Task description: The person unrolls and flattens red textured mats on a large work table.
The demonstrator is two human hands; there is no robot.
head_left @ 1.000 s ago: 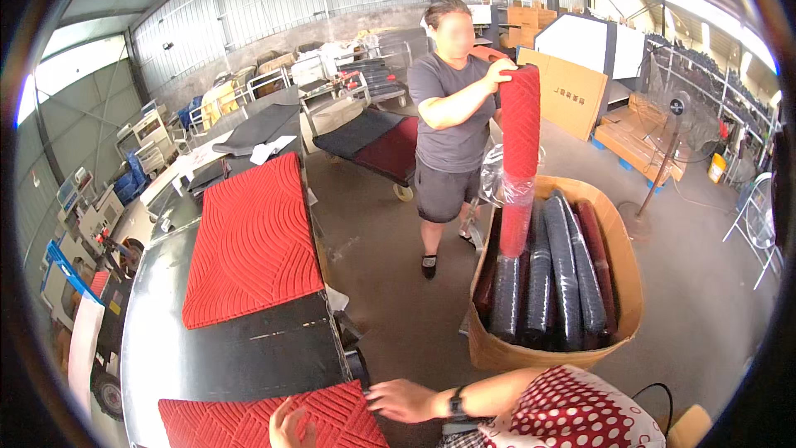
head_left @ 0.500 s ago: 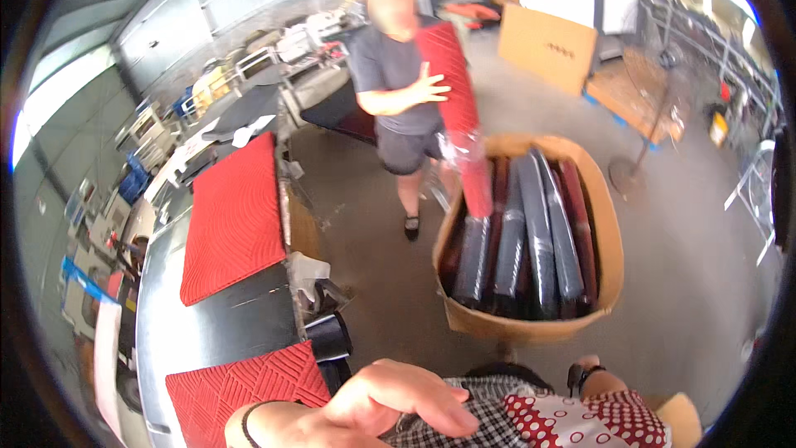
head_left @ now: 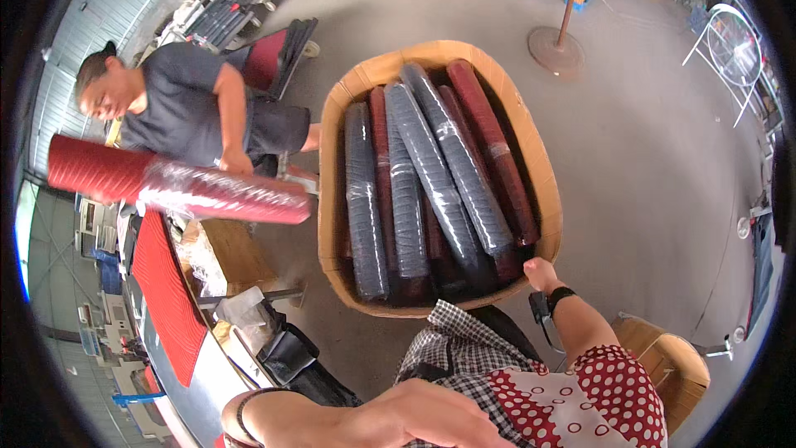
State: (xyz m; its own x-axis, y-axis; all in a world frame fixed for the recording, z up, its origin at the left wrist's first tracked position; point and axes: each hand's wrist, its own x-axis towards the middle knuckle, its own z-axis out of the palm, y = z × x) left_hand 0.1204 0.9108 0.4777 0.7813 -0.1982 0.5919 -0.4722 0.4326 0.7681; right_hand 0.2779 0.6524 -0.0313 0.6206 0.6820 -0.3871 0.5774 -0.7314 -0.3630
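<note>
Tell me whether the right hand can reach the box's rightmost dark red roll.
Likely yes: the right hand is at the rim of the cardboard box, close to the dark red roll; the top is open and only the rim seems between.

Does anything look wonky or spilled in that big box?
A bit wonky, yes: in the cardboard box, the grey rolls and dark red rolls slant at different angles instead of lining up neatly. I don't see anything spilled or clearly torn.

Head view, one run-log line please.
carton: wrapped rolls inside; right hand: at carton rim; left hand: grip unclear; co-worker: holding red roll
</note>
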